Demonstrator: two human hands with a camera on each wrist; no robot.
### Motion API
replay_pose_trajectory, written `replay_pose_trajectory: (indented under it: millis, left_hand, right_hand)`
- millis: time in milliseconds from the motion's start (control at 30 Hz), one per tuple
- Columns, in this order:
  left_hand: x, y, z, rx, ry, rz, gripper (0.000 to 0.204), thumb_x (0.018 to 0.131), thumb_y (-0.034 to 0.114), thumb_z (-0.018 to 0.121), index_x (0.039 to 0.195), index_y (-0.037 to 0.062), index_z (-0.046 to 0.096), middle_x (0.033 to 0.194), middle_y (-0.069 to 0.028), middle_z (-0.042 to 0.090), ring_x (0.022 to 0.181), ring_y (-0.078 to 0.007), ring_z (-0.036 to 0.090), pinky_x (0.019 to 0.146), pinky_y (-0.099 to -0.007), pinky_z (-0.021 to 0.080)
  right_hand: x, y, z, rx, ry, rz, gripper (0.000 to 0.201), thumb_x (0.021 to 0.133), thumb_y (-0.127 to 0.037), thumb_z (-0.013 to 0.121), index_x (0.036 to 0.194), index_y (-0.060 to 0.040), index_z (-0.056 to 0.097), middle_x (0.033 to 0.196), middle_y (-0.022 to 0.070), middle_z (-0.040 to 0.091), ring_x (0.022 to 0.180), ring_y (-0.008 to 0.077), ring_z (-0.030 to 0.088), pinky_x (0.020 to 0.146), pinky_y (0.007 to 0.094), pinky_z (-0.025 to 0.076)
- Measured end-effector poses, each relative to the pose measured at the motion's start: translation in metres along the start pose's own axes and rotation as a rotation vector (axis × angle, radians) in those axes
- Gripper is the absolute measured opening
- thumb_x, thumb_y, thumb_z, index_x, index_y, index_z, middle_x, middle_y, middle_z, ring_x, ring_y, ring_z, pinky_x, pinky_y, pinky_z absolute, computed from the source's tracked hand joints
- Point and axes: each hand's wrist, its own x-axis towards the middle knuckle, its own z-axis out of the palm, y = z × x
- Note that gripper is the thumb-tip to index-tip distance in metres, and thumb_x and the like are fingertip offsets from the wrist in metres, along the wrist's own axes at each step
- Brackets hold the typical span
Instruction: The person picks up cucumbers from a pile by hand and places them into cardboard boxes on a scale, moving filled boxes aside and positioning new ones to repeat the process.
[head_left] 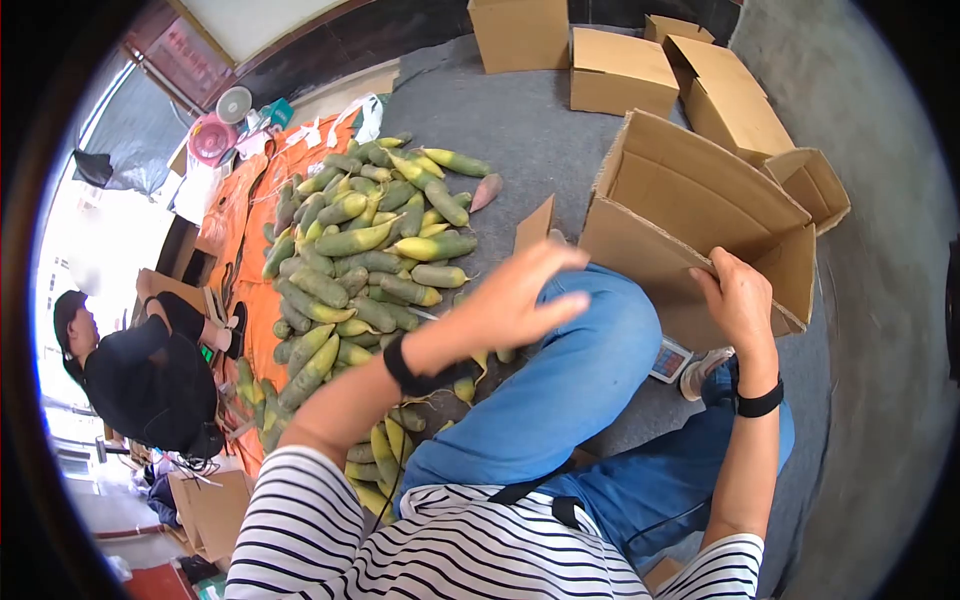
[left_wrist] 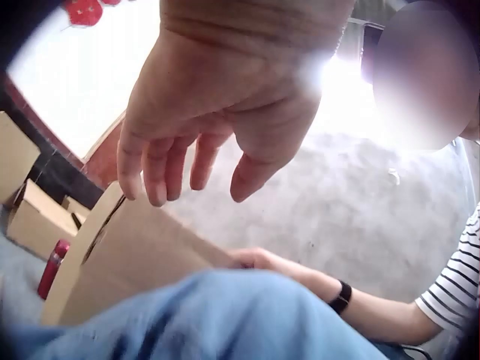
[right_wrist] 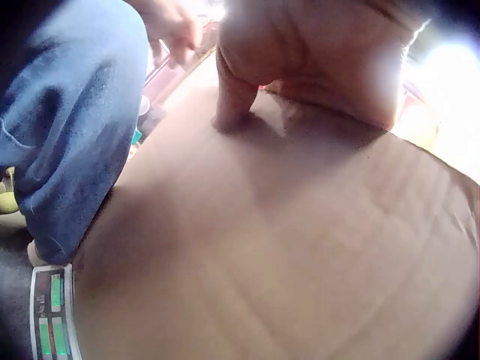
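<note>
Near the right edge of the grey floor (head_left: pixel 510 115), in the head view, we see the open cardboard box (head_left: pixel 650 245), and the right hand (head_left: pixel 740 295) pinches its rim. The left hand (head_left: pixel 510 300) is released, near the raised knee (head_left: pixel 610 310); the green radishes (head_left: pixel 370 240) lie over the right edge of the orange sheet (head_left: pixel 258 300). From the left wrist, we see its fingers (left_wrist: pixel 154 169) holding nothing. From the right wrist, we find the box wall beside the scale (right_wrist: pixel 54 311).
</note>
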Motion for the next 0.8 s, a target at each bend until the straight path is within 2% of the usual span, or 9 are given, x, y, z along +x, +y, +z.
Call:
replay_pose_trajectory:
  millis: [100,167,200,267,367,567,667,733,800]
  left_hand:
    - [-0.092,0.009,0.031,-0.234,-0.261,-0.403,0.071,0.087,0.041,0.064,0.134,-0.0067,0.038,0.13,-0.0264,0.048,0.123,-0.0349,0.048,0.105,-0.0395,0.037]
    - [-0.14,0.009,0.051,-0.342,-0.221,-0.46,0.082,0.089,0.051,0.058,0.139,-0.0076,0.029,0.133,-0.0306,0.044,0.125,-0.0353,0.046,0.105,-0.039,0.036]
    - [-0.145,0.005,0.042,-0.339,-0.209,-0.461,0.082,0.089,0.051,0.058,0.139,-0.0076,0.029,0.133,-0.0306,0.044,0.125,-0.0353,0.046,0.105,-0.039,0.036]
    - [-0.155,-0.001,0.021,-0.414,-0.488,-0.689,0.082,0.088,0.055,0.056,0.136,-0.0074,0.034,0.127,-0.0288,0.051,0.119,-0.034,0.052,0.1,-0.0383,0.04]
    - [-0.171,-0.026,0.0,-0.413,-0.644,-0.783,0.067,0.091,0.049,0.056,0.133,-0.0015,0.042,0.122,-0.0248,0.055,0.112,-0.0318,0.057,0.095,-0.0364,0.044]
    - [-0.232,-0.085,-0.013,-0.137,-0.399,-0.841,0.068,0.083,0.05,0.065,0.126,-0.0013,0.05,0.111,-0.0223,0.062,0.105,-0.031,0.061,0.087,-0.0362,0.048]
    - [-0.304,-0.132,0.008,0.115,-0.447,-0.894,0.07,0.076,0.049,0.07,0.125,0.0031,0.052,0.113,-0.0214,0.062,0.106,-0.0349,0.06,0.088,-0.0395,0.048]
    - [-0.353,-0.142,0.019,0.079,-0.431,-0.864,0.063,0.075,0.044,0.07,0.12,0.0017,0.055,0.113,-0.0206,0.062,0.107,-0.0373,0.058,0.09,-0.0424,0.046]
    - [-0.401,-0.147,0.035,0.24,-0.496,-1.079,0.056,0.075,0.041,0.07,0.113,0.0009,0.057,0.114,-0.0227,0.06,0.107,-0.0386,0.056,0.091,-0.0444,0.045]
  right_hand:
    - [0.003,-0.004,-0.001,-0.011,-0.017,0.028,0.029,0.082,-0.021,0.066,0.074,-0.0029,0.046,0.072,0.0151,0.058,0.072,0.036,0.058,0.061,0.0439,0.044]
    - [0.003,-0.005,-0.001,-0.02,-0.013,0.021,0.029,0.082,-0.021,0.067,0.074,-0.0027,0.046,0.072,0.0152,0.057,0.072,0.0361,0.058,0.061,0.0439,0.044]
    - [0.003,-0.006,-0.001,-0.031,-0.01,0.031,0.029,0.082,-0.021,0.067,0.074,-0.0026,0.045,0.071,0.0153,0.057,0.071,0.0363,0.058,0.061,0.0439,0.044]
    - [0.003,-0.006,0.0,-0.036,-0.008,0.016,0.03,0.081,-0.022,0.068,0.074,-0.0024,0.045,0.071,0.0156,0.057,0.071,0.0369,0.057,0.061,0.0439,0.043]
    - [0.003,-0.005,0.002,-0.072,0.004,0.034,0.033,0.08,-0.025,0.069,0.074,-0.0025,0.045,0.07,0.0168,0.056,0.071,0.0381,0.056,0.06,0.0446,0.043]
    - [0.003,-0.007,0.004,-0.09,0.022,0.053,0.035,0.081,-0.027,0.069,0.073,-0.0026,0.045,0.069,0.0179,0.055,0.069,0.0396,0.055,0.06,0.0456,0.043]
    - [0.004,-0.005,0.006,-0.092,0.02,0.066,0.036,0.081,-0.028,0.07,0.074,-0.0024,0.045,0.07,0.0191,0.055,0.069,0.0407,0.054,0.06,0.0458,0.042]
    - [0.005,-0.001,0.008,-0.107,0.0,0.05,0.037,0.084,-0.032,0.067,0.076,-0.0027,0.046,0.072,0.0203,0.055,0.071,0.0419,0.054,0.06,0.0463,0.042]
    - [0.005,-0.001,0.009,-0.139,-0.002,0.029,0.037,0.086,-0.036,0.065,0.08,-0.0034,0.05,0.074,0.0201,0.057,0.072,0.0416,0.056,0.061,0.0462,0.043]
